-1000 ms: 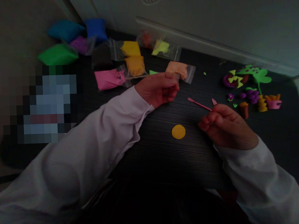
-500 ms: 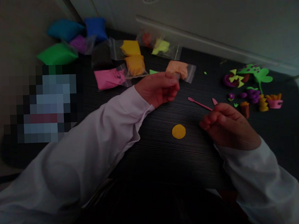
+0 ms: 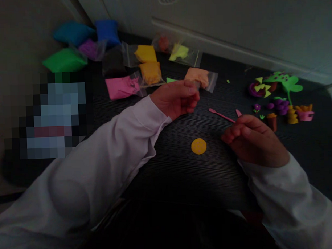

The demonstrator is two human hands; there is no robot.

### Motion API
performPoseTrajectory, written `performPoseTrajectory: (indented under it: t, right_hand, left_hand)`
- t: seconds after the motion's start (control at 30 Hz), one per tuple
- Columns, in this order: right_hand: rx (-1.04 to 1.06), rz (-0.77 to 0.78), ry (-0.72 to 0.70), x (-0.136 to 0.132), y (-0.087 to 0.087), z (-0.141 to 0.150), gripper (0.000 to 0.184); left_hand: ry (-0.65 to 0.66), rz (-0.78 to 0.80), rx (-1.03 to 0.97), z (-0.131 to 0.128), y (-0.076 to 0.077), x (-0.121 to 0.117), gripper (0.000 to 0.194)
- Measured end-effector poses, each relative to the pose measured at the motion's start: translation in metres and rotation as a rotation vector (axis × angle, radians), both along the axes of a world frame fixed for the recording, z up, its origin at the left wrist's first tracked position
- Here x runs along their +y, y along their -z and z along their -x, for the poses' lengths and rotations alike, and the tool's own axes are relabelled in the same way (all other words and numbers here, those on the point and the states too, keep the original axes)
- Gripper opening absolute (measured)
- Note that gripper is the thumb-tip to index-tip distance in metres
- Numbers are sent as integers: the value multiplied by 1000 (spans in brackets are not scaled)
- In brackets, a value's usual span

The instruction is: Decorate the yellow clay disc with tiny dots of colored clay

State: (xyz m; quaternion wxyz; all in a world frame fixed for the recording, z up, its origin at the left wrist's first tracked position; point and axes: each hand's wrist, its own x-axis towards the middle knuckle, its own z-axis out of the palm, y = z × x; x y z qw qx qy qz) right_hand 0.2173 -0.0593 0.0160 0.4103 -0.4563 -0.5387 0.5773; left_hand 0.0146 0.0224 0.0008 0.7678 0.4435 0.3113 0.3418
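Observation:
My left hand (image 3: 176,99) hovers over the middle of the dark table, thumb against curled fingers. Just beyond its fingertips lies a clear zip bag of peach clay (image 3: 198,77); whether they touch is unclear. My right hand (image 3: 257,141) is closed too, thumb pressed to the fingers. Anything in either pinch is hidden or too small to make out. Between and below the hands lies a flat yellow clay disc (image 3: 198,146) with small pale marks. A thin pink modelling tool (image 3: 222,115) runs partly behind my right hand, beside a second pink tool (image 3: 238,113).
Bags of clay line the back left, among them a pink bag (image 3: 122,87), an orange bag (image 3: 150,73) and a green bag (image 3: 65,60). Small clay figures stand at right: purple grapes (image 3: 281,106), a pink fries tub (image 3: 305,115), a green flower (image 3: 292,84). A blurred-out patch (image 3: 55,115) covers the left.

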Motion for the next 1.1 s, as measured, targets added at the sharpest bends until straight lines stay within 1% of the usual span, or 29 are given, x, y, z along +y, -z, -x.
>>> performPoseTrajectory:
  t: [0.2, 0.37, 0.53, 0.7, 0.8, 0.87, 1.0, 1.1]
  right_hand:
    - [-40, -59, -25, -1, 0, 3, 10]
    - [43, -23, 31, -2, 0, 5, 16]
    - [-22, -53, 17, -3, 0, 5, 18]
    - [-37, -41, 57, -6, 1, 4, 24]
    - [-170, -122, 88, -11, 1, 5, 27]
    - [-317, -227, 90, -14, 1, 7, 32]
    - [-609, -468, -3, -19, 1, 10, 39]
    - [-690, -567, -54, -20, 0, 11, 40]
  left_hand:
    - [6, -13, 6, 0, 0, 0, 20]
    - [10, -17, 0, 0, 1, 0, 21]
    - [5, -25, 5, 0, 1, 0, 21]
    - [29, -46, 6, 0, 1, 0, 24]
    - [16, -30, 1, 0, 1, 1, 23]
    - [11, -14, 1, 0, 1, 1, 22]
    - [15, -17, 4, 0, 1, 1, 22]
    - [25, -35, 19, 0, 1, 1, 23]
